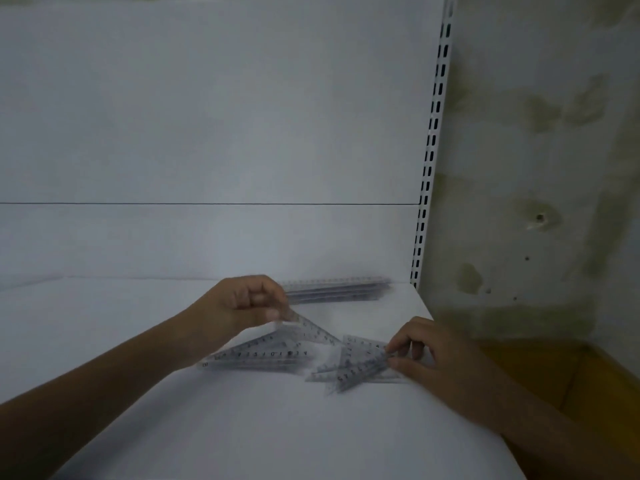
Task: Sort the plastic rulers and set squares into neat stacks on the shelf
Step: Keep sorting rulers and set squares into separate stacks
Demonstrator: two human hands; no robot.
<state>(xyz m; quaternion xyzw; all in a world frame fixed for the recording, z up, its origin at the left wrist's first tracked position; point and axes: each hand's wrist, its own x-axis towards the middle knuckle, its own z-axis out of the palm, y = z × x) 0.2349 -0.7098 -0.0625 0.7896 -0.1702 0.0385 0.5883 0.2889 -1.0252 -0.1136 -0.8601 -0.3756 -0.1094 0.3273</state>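
White metal shelf (242,427) is carrying stacked clear plastic rulers (337,289) at the back, while left hand (239,303) fingers are pinching a clear plastic set square (311,327) and right hand (426,351) fingers are pinching another transparent triangular square (360,362), apparently separating shapes for stacking.

Rulers (337,289) lie behind set squares (263,353) on the shelf (277,427).
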